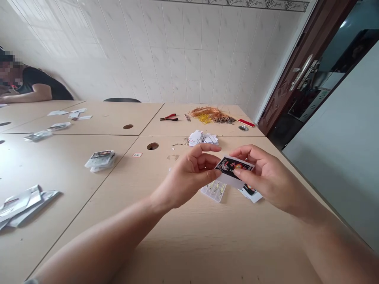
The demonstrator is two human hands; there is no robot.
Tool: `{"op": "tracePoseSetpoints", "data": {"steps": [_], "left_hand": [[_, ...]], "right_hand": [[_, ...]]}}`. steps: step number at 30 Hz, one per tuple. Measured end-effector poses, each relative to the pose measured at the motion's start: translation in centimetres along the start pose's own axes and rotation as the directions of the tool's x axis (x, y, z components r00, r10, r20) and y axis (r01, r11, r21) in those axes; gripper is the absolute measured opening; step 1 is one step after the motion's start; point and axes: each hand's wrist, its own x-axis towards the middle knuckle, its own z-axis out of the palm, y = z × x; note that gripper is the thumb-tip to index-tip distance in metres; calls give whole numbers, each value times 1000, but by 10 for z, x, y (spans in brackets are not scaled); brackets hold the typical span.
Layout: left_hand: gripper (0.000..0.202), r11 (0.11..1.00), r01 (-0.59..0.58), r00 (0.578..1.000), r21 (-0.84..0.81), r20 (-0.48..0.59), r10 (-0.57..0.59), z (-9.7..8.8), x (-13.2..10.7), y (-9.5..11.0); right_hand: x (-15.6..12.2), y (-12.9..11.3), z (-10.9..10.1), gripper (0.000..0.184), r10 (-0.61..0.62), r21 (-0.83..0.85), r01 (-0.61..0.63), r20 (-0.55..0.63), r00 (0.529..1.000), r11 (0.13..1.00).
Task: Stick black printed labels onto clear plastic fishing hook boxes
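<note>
Between my two hands is a printed card [232, 169], black with red and white print and a white lower edge. My left hand [197, 169] pinches its left end between thumb and fingers. From the other side, my right hand [262, 173] grips it, thumb across the printed face. Below them on the table lies a clear plastic case [215, 192] with small yellowish pieces in its compartments, partly hidden by my left hand. More printed cards [251, 193] lie under my right hand, partly covered.
Beyond my hands are white cards [199, 138], red-handled pliers [169, 117] and a bundle of copper-coloured strands [211, 114]. To the left lie packed clear cases [100, 159] and silvery packets [26, 205]. Round holes [152, 146] pierce the tabletop. A person [38, 85] sits at the far left.
</note>
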Motion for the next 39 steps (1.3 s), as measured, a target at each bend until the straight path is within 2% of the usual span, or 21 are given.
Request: {"op": "tracePoseSetpoints", "data": {"steps": [4, 7, 10, 14, 21, 27, 32, 39], "left_hand": [[30, 998, 47, 999, 48, 7, -47, 3, -7, 8], [29, 998, 50, 998, 49, 21, -51, 6, -10, 11], [26, 999, 34, 997, -8, 76, -33, 6, -13, 11], [23, 996, 24, 989, -84, 145, -11, 5, -15, 10], [15, 996, 24, 993, -91, 118, -13, 7, -18, 12], [12, 982, 31, 986, -186, 166, 0, 7, -18, 12], [11, 989, 14, 991, -149, 135, 6, 7, -17, 13], [13, 993, 2, 988, -118, 152, 16, 8, -18, 13]], "right_hand": [[-12, -7, -1, 21, -161, -132, 150, -81, 984, 980], [-17, -11, -2, 13, -207, -153, 195, -63, 976, 969], [-19, -11, -5, 8, -183, -166, 176, -26, 983, 970], [-25, -10, -12, 13, -184, -166, 177, -26, 983, 970], [-31, -16, -17, 16, -215, -264, 201, -25, 976, 943], [-28, -22, -14, 14, -215, -255, 213, 19, 976, 943], [-28, -24, -14, 13, -228, -255, 219, -4, 974, 942], [-30, -23, -14, 7, -224, -304, 203, -33, 974, 931]]}}
